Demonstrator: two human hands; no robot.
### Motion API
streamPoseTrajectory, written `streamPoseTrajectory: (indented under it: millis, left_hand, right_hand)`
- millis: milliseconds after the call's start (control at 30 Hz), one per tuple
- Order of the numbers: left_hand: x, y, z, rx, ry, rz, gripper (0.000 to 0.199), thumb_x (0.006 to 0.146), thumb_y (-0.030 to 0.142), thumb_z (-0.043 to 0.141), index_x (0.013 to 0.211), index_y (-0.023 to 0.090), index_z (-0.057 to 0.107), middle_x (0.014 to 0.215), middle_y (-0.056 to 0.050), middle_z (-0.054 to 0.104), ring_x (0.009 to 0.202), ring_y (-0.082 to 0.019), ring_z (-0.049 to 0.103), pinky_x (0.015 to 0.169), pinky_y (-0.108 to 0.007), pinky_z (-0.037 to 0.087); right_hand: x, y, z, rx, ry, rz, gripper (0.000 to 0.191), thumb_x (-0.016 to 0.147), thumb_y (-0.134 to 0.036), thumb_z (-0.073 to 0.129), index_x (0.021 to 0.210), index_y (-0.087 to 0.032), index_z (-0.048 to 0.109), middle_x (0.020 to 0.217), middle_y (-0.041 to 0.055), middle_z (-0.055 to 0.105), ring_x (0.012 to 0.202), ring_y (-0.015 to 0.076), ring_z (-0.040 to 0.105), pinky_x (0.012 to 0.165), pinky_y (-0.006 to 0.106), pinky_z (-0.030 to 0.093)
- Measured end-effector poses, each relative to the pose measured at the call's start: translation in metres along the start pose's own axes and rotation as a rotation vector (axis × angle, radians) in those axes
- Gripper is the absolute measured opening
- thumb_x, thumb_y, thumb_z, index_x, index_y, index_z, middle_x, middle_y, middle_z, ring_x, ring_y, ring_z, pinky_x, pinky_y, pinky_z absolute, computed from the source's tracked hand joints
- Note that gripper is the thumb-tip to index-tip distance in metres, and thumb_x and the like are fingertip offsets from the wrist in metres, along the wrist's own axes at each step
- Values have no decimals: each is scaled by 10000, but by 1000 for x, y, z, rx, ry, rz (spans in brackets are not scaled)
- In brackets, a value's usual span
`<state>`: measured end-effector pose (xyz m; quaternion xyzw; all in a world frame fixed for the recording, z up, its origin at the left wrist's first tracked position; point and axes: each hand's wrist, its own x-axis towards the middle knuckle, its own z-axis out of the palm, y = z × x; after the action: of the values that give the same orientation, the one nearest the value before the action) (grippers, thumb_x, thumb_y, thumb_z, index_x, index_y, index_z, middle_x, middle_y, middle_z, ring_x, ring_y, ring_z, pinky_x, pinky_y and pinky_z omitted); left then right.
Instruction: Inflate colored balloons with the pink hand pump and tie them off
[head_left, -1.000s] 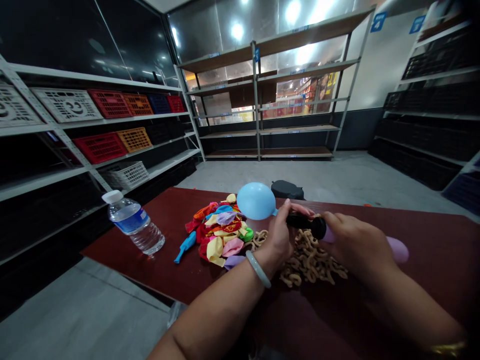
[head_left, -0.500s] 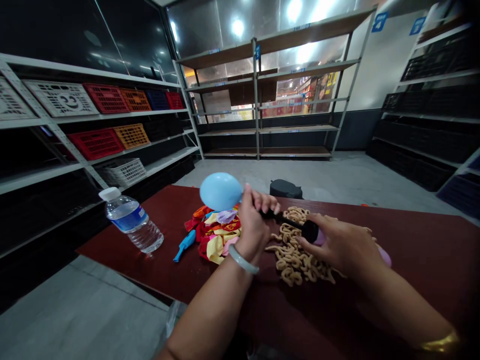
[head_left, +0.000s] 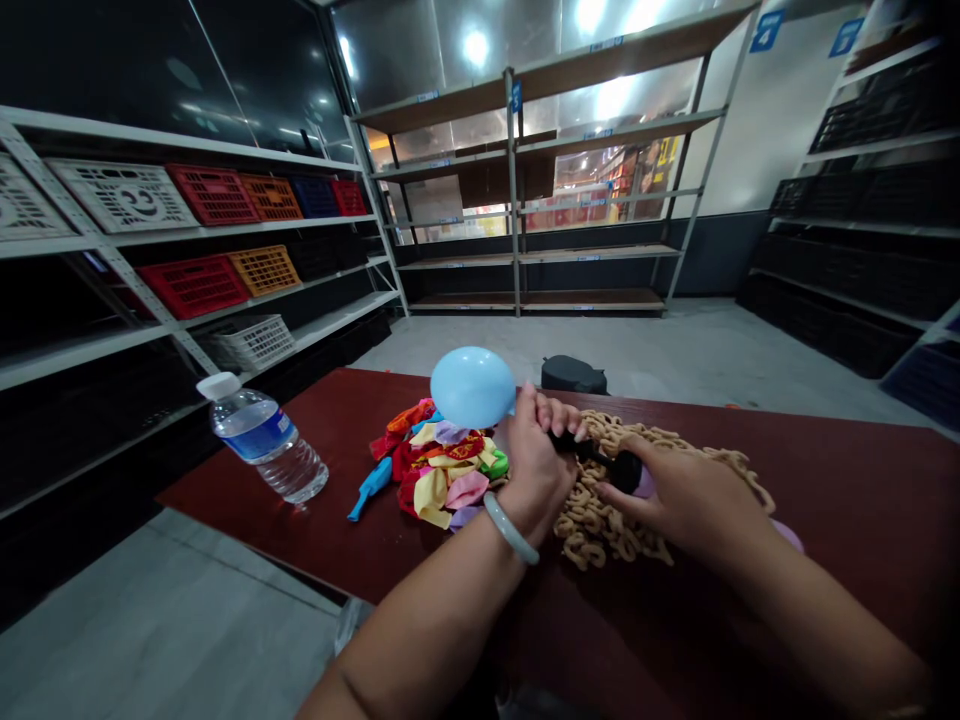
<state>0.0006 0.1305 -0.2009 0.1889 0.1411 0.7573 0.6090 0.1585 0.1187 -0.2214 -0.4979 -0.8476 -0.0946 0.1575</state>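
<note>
A light-blue inflated balloon (head_left: 472, 387) sits at the fingertips of my left hand (head_left: 538, 460), its neck hidden by the thumb. That hand is closed round the front part of a black hand pump (head_left: 600, 458). At the pump's other end, my right hand (head_left: 686, 495) is wrapped round its handle, where a bit of purple shows. Under and beside the pump lies a heap of tan, curled strands (head_left: 600, 525). Flat balloons (head_left: 442, 470) in red, yellow, pink, blue and other colours are piled left of my left hand.
A capped water bottle (head_left: 266, 440) stands on the left of the dark red table (head_left: 330, 540). Beyond the table's far edge is a black object (head_left: 573, 374). Shelves with coloured crates (head_left: 193, 286) line the left side; a pinkish-purple object (head_left: 787, 536) shows behind my right forearm.
My left hand and the blue balloon have moved right, closer to my right hand, and the pump looks shorter between them. The balloon looks slightly larger. More of the flat balloons show.
</note>
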Motion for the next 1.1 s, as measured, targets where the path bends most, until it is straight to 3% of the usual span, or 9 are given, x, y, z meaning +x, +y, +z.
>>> streamPoseTrajectory:
  millis: [100,200,333,467,567,667,800,967,1100]
  left_hand:
    - [-12,-13,4,42,-30,-31,518,888,475,565,516,182,355,454,31,348,453,-100,422,483,-243,333]
    - [-18,-11,8,53,-70,-79,520,876,477,584,522,178,348,451,37,341,430,-88,406,444,-225,298]
    - [-8,16,9,14,-117,-82,507,895,429,569,529,181,321,427,58,275,363,-63,296,380,-211,196]
    - [17,51,-2,-61,24,40,464,904,360,570,571,191,295,444,75,268,352,-52,285,369,-204,188]
    - [28,62,-9,-88,75,74,456,920,337,536,585,199,258,442,79,258,347,-59,294,373,-207,198]
    - [27,55,-9,-70,64,97,438,906,324,549,594,201,266,445,82,249,343,-61,283,372,-213,175]
    - [13,32,-2,-47,43,54,436,897,352,557,590,199,288,450,80,244,346,-60,247,370,-219,151]
    - [-10,3,8,4,-23,-50,454,913,384,526,564,192,308,440,64,253,358,-72,249,373,-220,172]
    - [-22,-7,12,27,-114,-89,473,915,426,524,554,187,331,433,57,267,364,-74,275,374,-216,193]
  right_hand:
    - [1,-8,-5,81,-13,28,544,823,-663,471,1178,-275,607,839,66,743,725,279,699,578,352,458]
    - [0,-13,-10,166,-45,36,562,819,-643,495,1239,-280,583,891,69,747,776,281,703,627,353,476]
    - [0,-8,-16,302,-109,29,565,812,-660,504,1215,-279,610,904,68,744,802,267,700,666,348,492]
    - [1,17,-15,311,-188,46,595,776,-699,525,1192,-290,639,962,75,745,832,281,698,671,366,507]
    - [0,34,-11,298,-223,62,621,771,-715,520,1214,-295,632,990,77,743,859,290,697,687,382,511]
    - [-1,38,-8,228,-234,52,591,781,-718,498,1176,-303,641,975,68,744,847,305,695,681,405,503]
    - [-2,22,-3,165,-177,16,577,790,-708,487,1139,-278,648,955,82,743,819,306,694,643,396,496]
    - [-1,-1,-3,230,-120,25,574,804,-675,500,1182,-260,621,929,78,740,819,286,693,668,376,496]
    - [-1,-7,-10,340,-109,-13,599,811,-644,528,1258,-248,574,990,88,734,855,282,692,692,362,493]
